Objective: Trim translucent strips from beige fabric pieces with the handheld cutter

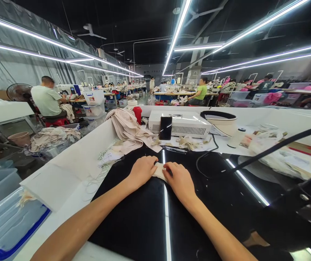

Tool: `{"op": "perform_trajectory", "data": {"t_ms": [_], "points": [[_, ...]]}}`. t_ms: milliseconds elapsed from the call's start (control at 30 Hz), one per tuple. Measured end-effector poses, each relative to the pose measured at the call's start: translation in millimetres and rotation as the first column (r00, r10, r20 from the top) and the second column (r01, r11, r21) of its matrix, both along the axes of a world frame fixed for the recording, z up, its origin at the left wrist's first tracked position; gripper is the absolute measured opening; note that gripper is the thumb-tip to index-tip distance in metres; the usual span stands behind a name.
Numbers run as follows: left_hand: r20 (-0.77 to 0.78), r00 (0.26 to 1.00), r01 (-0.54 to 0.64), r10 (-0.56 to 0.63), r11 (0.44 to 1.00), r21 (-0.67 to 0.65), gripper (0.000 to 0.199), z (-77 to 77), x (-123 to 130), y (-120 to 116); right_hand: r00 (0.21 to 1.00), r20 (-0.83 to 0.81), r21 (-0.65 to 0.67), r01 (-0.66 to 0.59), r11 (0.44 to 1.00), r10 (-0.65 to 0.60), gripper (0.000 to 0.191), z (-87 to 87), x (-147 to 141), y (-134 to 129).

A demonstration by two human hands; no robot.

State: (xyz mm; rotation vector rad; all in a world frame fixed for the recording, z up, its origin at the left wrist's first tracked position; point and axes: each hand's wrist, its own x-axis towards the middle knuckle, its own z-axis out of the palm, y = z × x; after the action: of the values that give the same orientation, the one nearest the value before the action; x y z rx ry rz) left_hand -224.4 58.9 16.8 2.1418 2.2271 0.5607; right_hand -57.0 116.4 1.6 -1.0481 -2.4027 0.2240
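Observation:
Between my two hands, a small cream fabric piece [159, 171] lies on the glossy black work surface [133, 221]. My left hand [144, 170] is closed on the piece's left side, thumb and fingers together at its edge. On the right side, my right hand [181, 181] has its fingers curled down onto the same piece. Parts of the fabric are hidden under the fingers. Beyond the hands, a dark phone [165, 128] leans upright against a white vented box [179, 123].
Beige fabric pieces [125, 127] are heaped at the back left beside a red object [137, 115]. A black cable [277, 146] arcs over the right side. Further right are a white spool [236, 138] and a plastic bag [269, 152]. Several people sit at tables beyond.

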Motion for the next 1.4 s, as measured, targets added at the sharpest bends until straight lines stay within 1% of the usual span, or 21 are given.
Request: {"op": "perform_trajectory", "data": {"t_ms": [67, 133, 200, 267, 367, 433, 500, 533, 600, 700, 767, 833, 900, 967, 1100, 1200, 1300, 1400], "points": [[-0.025, 1.000, -0.006, 0.007, 1.000, 0.020, 0.032, -0.9, -1.5, -0.8, 0.999, -0.042, 0.035, -0.013, 0.999, 0.014, 0.017, 3.7, 0.4, -5.3], [-0.042, 0.999, -0.013, 0.015, 0.999, 0.051, 0.028, -0.3, -3.3, -2.3, 0.994, -0.089, 0.066, -0.051, 0.997, 0.056, 0.014, 10.3, 2.3, -15.4], [-0.052, 0.998, -0.015, 0.019, 0.996, 0.089, 0.025, 1.5, -4.7, -4.7, 0.983, -0.126, 0.086, -0.125, 0.988, 0.136, 0.012, 17.4, 7.3, -30.4], [-0.062, 0.998, -0.001, 0.008, 0.992, 0.126, 0.025, 4.1, -4.3, -8.7, 0.959, -0.152, 0.093, -0.226, 0.970, 0.238, 0.009, 22.5, 17.5, -48.8], [-0.084, 0.995, 0.059, -0.046, 0.986, 0.156, 0.024, 8.0, 1.5, -18.6, 0.917, -0.184, 0.092, -0.342, 0.935, 0.354, 0.012, 23.0, 45.4, -75.2], [-0.099, 0.990, 0.114, -0.098, 0.980, 0.162, 0.021, 9.2, 9.5, -27.0, 0.897, -0.187, 0.072, -0.395, 0.916, 0.401, 0.015, 18.6, 72.3, -87.2], [-0.109, 0.981, 0.176, -0.160, 0.971, 0.159, 0.020, 8.6, 21.0, -36.1, 0.885, -0.164, 0.012, -0.440, 0.898, 0.436, 0.016, 12.7, 103.7, -92.9], [-0.110, 0.975, 0.208, -0.193, 0.966, 0.155, 0.020, 7.5, 28.1, -40.9, 0.894, -0.136, -0.035, -0.434, 0.900, 0.426, 0.014, 9.9, 120.4, -93.6], [-0.105, 0.958, 0.280, -0.267, 0.950, 0.139, 0.019, 4.4, 44.3, -50.6, 0.931, -0.098, -0.115, -0.361, 0.926, 0.351, 0.014, 5.7, 154.8, -92.3], [-0.085, 0.919, 0.391, -0.384, 0.914, 0.104, 0.019, -1.7, 72.0, -65.0, 0.986, -0.066, -0.178, -0.165, 0.970, 0.155, 0.018, 3.1, 206.9, -87.5], [-0.074, 0.885, 0.465, -0.460, 0.882, 0.082, 0.020, -5.8, 91.8, -72.9, 0.998, -0.067, -0.181, -0.001, 0.983, -0.011, 0.020, 2.0, 239.2, -85.2], [-0.077, 0.844, 0.536, -0.531, 0.842, 0.067, 0.020, -9.5, 112.3, -78.5, 0.986, -0.063, -0.158, 0.142, 0.977, -0.154, 0.024, 0.0, 265.7, -84.7], [-0.088, 0.804, 0.594, -0.589, 0.803, 0.056, 0.019, -12.6, 132.8, -81.0, 0.969, -0.049, -0.132, 0.232, 0.964, -0.240, 0.028, -3.5, 283.4, -85.9], [-0.106, 0.769, 0.638, -0.631, 0.769, 0.048, 0.018, -14.6, 151.9, -80.6, 0.965, -0.033, -0.115, 0.256, 0.960, -0.262, 0.031, -7.5, 291.2, -88.1], [-0.145, 0.714, 0.696, -0.685, 0.717, 0.036, 0.020, -14.0, 180.6, -74.7, 0.982, -0.004, -0.042, 0.191, 0.981, -0.191, 0.035, -11.7, 286.1, -93.6], [-0.155, 0.711, 0.698, -0.686, 0.715, 0.041, 0.020, -11.8, 193.3, -71.2, 0.988, 0.020, 0.029, 0.151, 0.988, -0.151, 0.037, -10.8, 278.8, -97.4], [-0.151, 0.720, 0.690, -0.678, 0.723, 0.039, 0.018, -11.7, 200.5, -70.5, 0.988, 0.034, 0.038, 0.150, 0.988, -0.151, 0.036, -10.4, 276.0, -99.9], [-0.178, 0.696, 0.711, -0.696, 0.703, 0.033, 0.018, -13.8, 204.4, -70.6, 0.986, 0.043, 0.044, 0.158, 0.986, -0.160, 0.033, -12.4, 274.5, -101.0]]}}
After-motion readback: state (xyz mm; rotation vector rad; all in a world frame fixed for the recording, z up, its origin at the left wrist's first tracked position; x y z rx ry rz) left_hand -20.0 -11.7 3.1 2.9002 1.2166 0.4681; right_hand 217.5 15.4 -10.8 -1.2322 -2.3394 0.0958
